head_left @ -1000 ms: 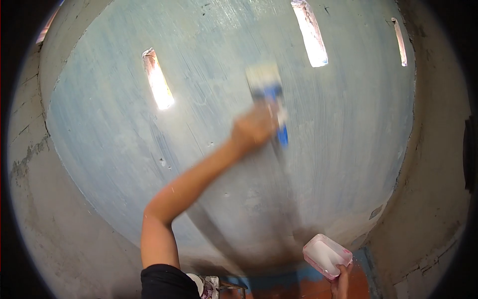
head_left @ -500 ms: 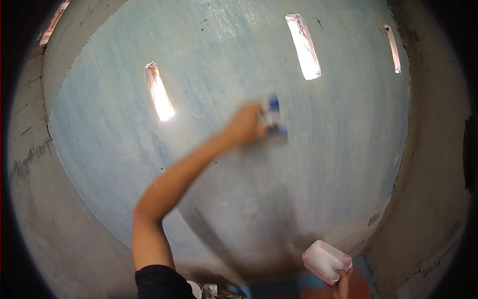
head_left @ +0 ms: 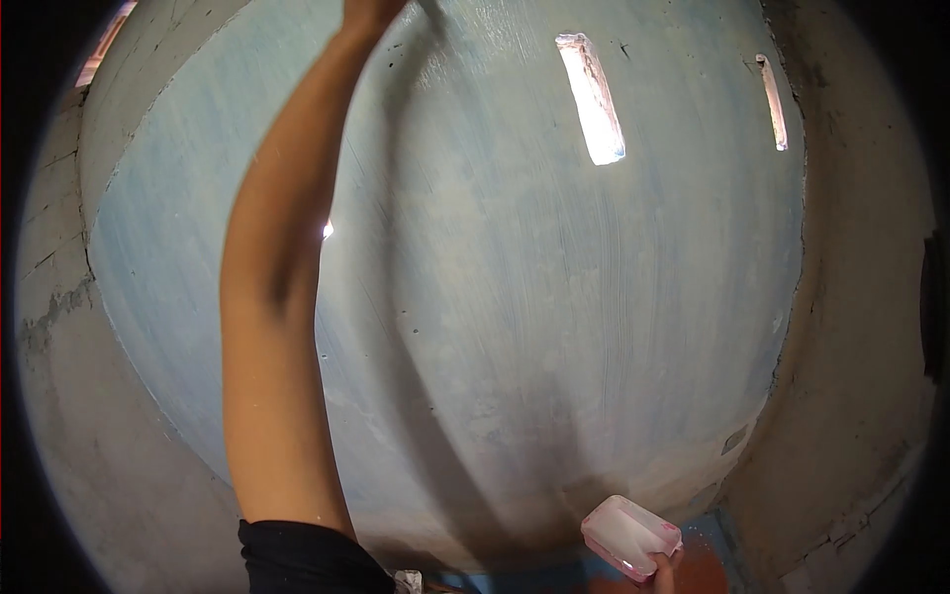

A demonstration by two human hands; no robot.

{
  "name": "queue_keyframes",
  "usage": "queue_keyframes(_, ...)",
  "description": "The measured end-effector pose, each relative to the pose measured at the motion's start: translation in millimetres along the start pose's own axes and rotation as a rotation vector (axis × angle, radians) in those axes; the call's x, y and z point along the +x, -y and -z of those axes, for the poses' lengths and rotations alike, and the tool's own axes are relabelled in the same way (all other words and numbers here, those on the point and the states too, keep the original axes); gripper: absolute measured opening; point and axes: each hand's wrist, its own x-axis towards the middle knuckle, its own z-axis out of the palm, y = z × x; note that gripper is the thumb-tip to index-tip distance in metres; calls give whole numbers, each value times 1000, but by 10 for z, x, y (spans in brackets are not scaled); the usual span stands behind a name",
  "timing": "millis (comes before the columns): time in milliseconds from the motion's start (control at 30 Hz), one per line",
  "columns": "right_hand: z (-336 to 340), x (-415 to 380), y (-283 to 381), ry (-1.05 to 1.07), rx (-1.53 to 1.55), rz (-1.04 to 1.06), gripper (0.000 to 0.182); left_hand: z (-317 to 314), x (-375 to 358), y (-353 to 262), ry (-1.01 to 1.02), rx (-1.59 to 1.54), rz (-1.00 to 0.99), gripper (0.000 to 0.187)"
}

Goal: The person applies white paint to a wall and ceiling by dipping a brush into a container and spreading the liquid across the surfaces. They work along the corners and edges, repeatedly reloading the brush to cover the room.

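My left arm stretches up along a blue-white streaked wall point(head_left: 515, 277). Only the wrist and part of my left hand point(head_left: 372, 12) show at the top edge; its fingers and anything in them are out of frame. At the lower right, my right hand point(head_left: 665, 572) grips the near end of a pinkish, translucent plastic tub point(head_left: 616, 530) with white material inside. The tub is tilted, with its open side towards me, and my right fingers are partly cut off below.
Narrow bright slots point(head_left: 594, 99) pierce the wall, one mostly behind my left arm. Bare grey walls point(head_left: 861, 327) stand at both sides. Along the bottom are a blue and reddish floor area point(head_left: 708, 564) and a small whitish object point(head_left: 408, 581), partly hidden by my sleeve.
My left hand has moved up and left from mid-wall to the top edge. The blurred blue-and-white flat tool it held is no longer visible. The tub has shifted slightly down and left in view.
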Motion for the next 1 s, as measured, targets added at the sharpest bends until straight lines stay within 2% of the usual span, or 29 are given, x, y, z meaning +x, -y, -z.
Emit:
queue_keyframes(67, 20, -25, 17, 1, -1, 6, 65, -20, -436, -427, 187, 208, 89, 12)
queue_keyframes(100, 41, -31, 37, -2, -2, 13, 65, 14, -737, -724, 242, 220, 52, 23)
queue_keyframes(133, 47, -47, 56, -3, -6, 17, 65, 12, -1010, -1006, 150, 201, -129, 31)
queue_keyframes(167, 63, -51, 84, -5, -7, 23, 65, 11, -1377, -1323, 219, 189, -152, 29)
queue_keyframes(200, 54, -57, 105, -9, -6, 33, 65, 67, -1730, -1731, 294, 96, -148, 41)
queue_keyframes(233, 90, -78, 131, -11, -10, 42, 65, 196, -1987, -2209, 335, 28, -195, 36)
queue_keyframes(300, 114, -83, 171, -14, -8, 57, 65, 419, -2624, -3065, 449, -187, -157, 25)
queue_keyframes(400, 133, -100, 193, -14, -10, 65, 64, 839, -3198, -4117, 567, -368, -149, 20)
queue_keyframes(433, 145, -111, 187, -12, -11, 63, 64, 935, -3291, -4357, 588, -510, -77, 20)
queue_keyframes(533, 149, -87, 177, -2, -17, 61, 64, 1021, -3235, -4628, 1087, -710, 255, 22)
queue_keyframes(567, 148, -87, 174, -2, -19, 58, 64, 948, -3323, -4588, 1015, -787, 552, 26)
queue_keyframes(633, 151, -97, 150, 0, -20, 51, 64, 760, -2961, -4058, 936, -712, 498, 28)
queue_keyframes(667, 151, -99, 146, 1, -22, 48, 64, 612, -2829, -3718, 1013, -646, 534, 27)
queue_keyframes(700, 147, -101, 130, 4, -22, 47, 64, 513, -2494, -3379, 932, -740, 717, 20)
queue_keyframes(733, 133, -106, 124, 9, -23, 44, 64, 359, -2373, -2986, 757, -633, 562, 22)
queue_keyframes(767, 127, -116, 115, 10, -22, 42, 64, 216, -2182, -2553, 667, -610, 512, 24)
queue_keyframes(800, 118, -127, 95, 13, -20, 40, 64, 181, -1867, -2205, 537, -332, 380, 28)
queue_keyframes(833, 113, -142, 89, 14, -23, 37, 64, 29, -1691, -1727, 531, -173, 461, 34)
queue_keyframes(867, 105, -149, 88, 13, -26, 37, 64, 71, -1211, -1468, 502, -193, 514, 37)
queue_keyframes(900, 88, -150, 89, 13, -24, 37, 64, -83, -1005, -995, 318, -36, 279, 36)
queue_keyframes(933, 96, -167, 76, 14, -25, 39, 63, -198, -735, -413, 235, -26, 147, 30)
queue_keyframes(967, 95, -173, 83, 15, -27, 41, 63, -93, -335, -552, 202, -69, 273, 17)
queue_keyframes(1000, 89, -177, 85, 15, -24, 44, 63, -3, 40, -717, 170, -115, 397, 12)
